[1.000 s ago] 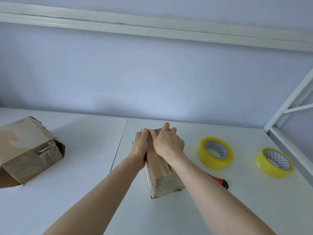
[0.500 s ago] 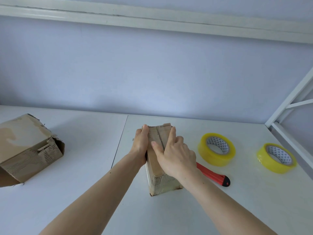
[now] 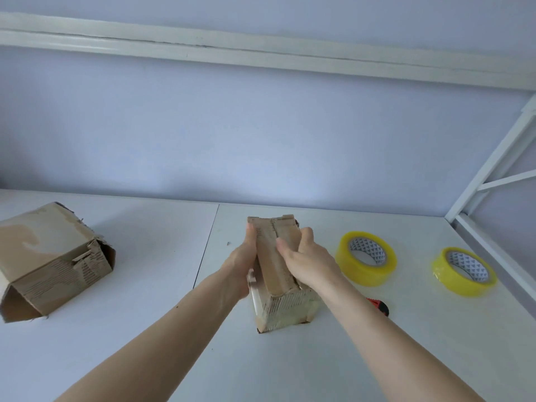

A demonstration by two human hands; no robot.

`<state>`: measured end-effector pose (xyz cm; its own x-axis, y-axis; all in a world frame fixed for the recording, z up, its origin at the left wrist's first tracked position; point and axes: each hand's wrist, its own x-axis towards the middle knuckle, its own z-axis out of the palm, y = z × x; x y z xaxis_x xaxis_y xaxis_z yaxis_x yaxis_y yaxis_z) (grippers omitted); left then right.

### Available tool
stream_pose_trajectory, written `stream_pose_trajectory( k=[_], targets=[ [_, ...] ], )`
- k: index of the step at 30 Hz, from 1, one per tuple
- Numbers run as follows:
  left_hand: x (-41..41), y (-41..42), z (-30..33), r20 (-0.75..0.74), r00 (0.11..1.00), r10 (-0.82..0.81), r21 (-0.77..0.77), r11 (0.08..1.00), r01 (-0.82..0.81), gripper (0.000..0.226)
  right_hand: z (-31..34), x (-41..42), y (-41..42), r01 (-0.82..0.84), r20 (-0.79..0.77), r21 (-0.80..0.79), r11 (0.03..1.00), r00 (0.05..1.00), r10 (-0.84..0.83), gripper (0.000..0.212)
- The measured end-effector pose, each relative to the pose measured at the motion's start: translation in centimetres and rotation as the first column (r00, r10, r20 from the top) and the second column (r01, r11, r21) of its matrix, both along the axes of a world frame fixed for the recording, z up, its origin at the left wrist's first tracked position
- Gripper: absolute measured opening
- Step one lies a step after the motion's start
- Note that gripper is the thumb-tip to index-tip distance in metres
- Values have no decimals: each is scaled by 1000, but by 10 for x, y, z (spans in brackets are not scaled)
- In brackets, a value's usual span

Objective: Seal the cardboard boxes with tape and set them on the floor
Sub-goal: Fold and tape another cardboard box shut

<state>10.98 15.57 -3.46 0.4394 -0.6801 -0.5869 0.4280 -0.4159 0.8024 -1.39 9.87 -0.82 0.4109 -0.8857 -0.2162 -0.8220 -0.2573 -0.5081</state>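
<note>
Head view: hands (image 3: 307, 261) around worn, oblong corrugated cardboard box (image 3: 282, 285).

A plain packing spot in a bare room: a white bench (image 3: 145, 329) against a pale blue wall (image 3: 261, 134), a white metal frame (image 3: 493, 158) at the bench's right edge, yellow tape rolls (image 3: 366, 258) and worn cardboard boxes (image 3: 49, 256).

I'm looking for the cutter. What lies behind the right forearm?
A red and black cutter lies on the table behind the right forearm; only its tip shows, the rest is covered by the arm.
</note>
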Motion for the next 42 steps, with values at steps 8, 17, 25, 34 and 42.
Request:
stream_pose_trajectory(
  k=[8, 17, 25, 34, 42],
  targets=[
    [2, 11, 29, 84, 994, 69, -372, 928, -33, 81, 37, 5, 2, 17, 495, 189, 982, 862, -110, 56],
    [36, 21, 13, -48, 938, 342, -547, 777, -312, 39, 12, 23, -17, -115, 697, 447, 887, 667, -264, 104],
    [14, 33, 3, -4, 1000, 23, -343, 939, -23, 64, 8, 24, -3, -149, 662, 324, 934, 741, -111, 41],
    [53, 112, 11, 23, 957, 289, -445, 860, -250, 61, 19, 72, 62, -364, 787, 197, 910, 613, 75, 28],
    [71, 237, 45, -15, 743, 669, -628, 572, -528, 35, 38, 146, 171, -595, 852, -53, 802, 391, 347, 52]
  ],
)
